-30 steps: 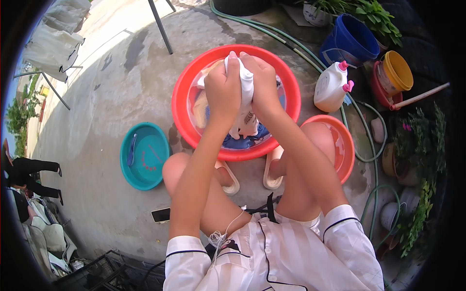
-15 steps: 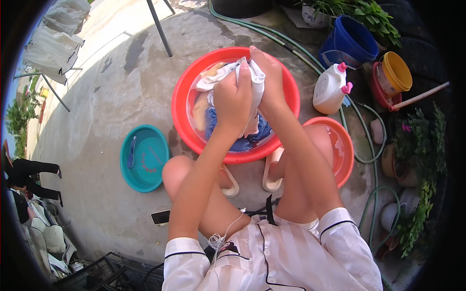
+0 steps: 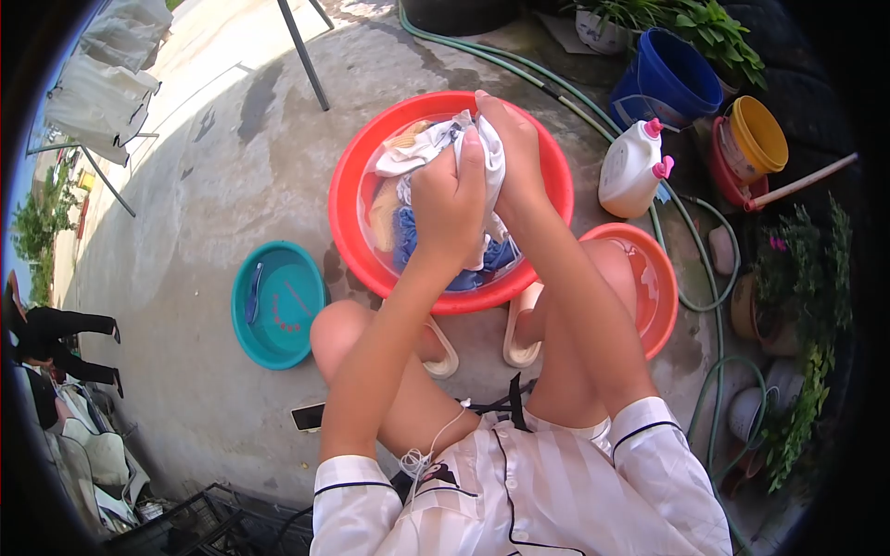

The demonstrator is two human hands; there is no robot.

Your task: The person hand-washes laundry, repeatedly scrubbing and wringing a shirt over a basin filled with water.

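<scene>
Your left hand [image 3: 449,204] and your right hand [image 3: 515,148] are both closed on the white cloth [image 3: 493,165], which is pinched between them, so neither hand is nearer; the visible strip runs lengthwise from the far side back toward you, above the large red basin [image 3: 345,213]. In this basin lie blue cloth [image 3: 405,238] and yellowish cloth [image 3: 382,215], while the teal basin [image 3: 298,276], standing apart on your left, contains a blue brush-like tool [image 3: 253,295].
</scene>
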